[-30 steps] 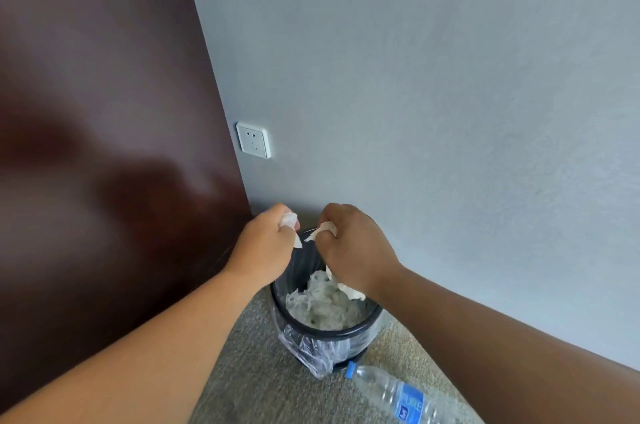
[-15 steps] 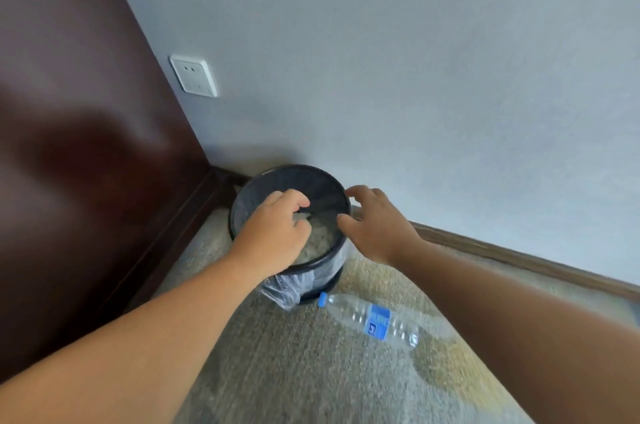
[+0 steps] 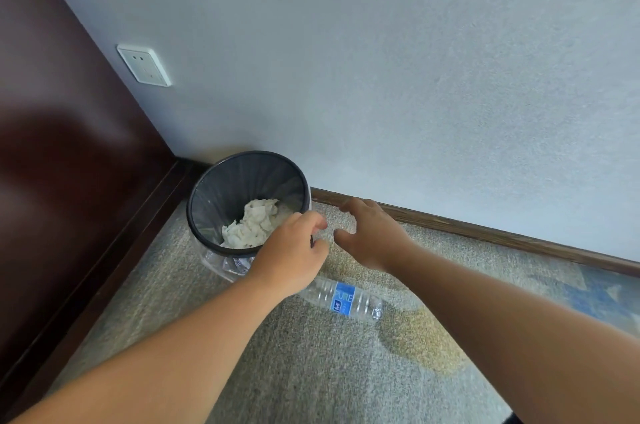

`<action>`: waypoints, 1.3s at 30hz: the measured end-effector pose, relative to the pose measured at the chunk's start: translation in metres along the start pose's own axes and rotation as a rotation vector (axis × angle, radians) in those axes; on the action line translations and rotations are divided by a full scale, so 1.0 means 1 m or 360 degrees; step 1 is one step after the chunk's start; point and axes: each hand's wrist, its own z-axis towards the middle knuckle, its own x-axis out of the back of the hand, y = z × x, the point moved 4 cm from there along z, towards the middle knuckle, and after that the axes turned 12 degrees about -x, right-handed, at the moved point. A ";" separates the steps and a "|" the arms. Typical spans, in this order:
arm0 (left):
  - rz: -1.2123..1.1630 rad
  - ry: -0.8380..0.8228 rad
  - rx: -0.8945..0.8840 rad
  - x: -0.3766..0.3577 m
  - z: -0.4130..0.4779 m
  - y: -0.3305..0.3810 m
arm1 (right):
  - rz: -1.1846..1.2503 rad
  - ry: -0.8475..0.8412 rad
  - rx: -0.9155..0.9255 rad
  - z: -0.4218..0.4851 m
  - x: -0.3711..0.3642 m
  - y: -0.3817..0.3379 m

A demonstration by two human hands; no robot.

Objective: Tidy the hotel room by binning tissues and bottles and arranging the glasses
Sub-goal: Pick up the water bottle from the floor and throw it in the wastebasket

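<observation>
White tissues [image 3: 254,224] are seen in a crumpled heap inside the black bin [image 3: 242,177]. The bin stands in the corner of the floor [image 3: 311,371], by the wall [image 3: 381,77] and the dark wood panel [image 3: 69,181]. A clear bottle [image 3: 343,299] with a blue label is left lying on its side on the floor, just beside the bin, partly hidden under the left hand [image 3: 291,257]. That hand's fingers are loosely curled and nothing is seen in them. The right hand [image 3: 370,236] is held with its fingers spread wide and empty. Both hands are held near the bin's rim.

The bin could be tipped over if its rim is bumped by the left hand, and the tissues would be spilled. The bottle is round, so it could be rolled away if it is grabbed badly.

A second ago, bits of tissue were held in both hands above the bin. Now they have been dropped in, and the hands have been moved off to the side.
</observation>
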 end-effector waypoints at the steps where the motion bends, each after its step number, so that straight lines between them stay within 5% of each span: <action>1: -0.0004 -0.0015 0.0008 -0.006 -0.004 -0.001 | -0.0013 -0.0006 -0.0005 -0.001 -0.001 0.005; 16: 0.0013 -0.0310 0.0364 -0.101 -0.065 -0.085 | -0.0309 -0.0341 -0.0115 0.000 -0.123 0.079; 28: -0.0028 -0.0450 0.0422 -0.136 -0.085 -0.141 | -0.0550 -0.0247 -0.0239 0.037 -0.219 0.115; 39: 0.0039 -0.0448 0.0344 -0.101 -0.067 -0.111 | -0.0387 -0.0204 -0.0321 0.025 -0.158 0.119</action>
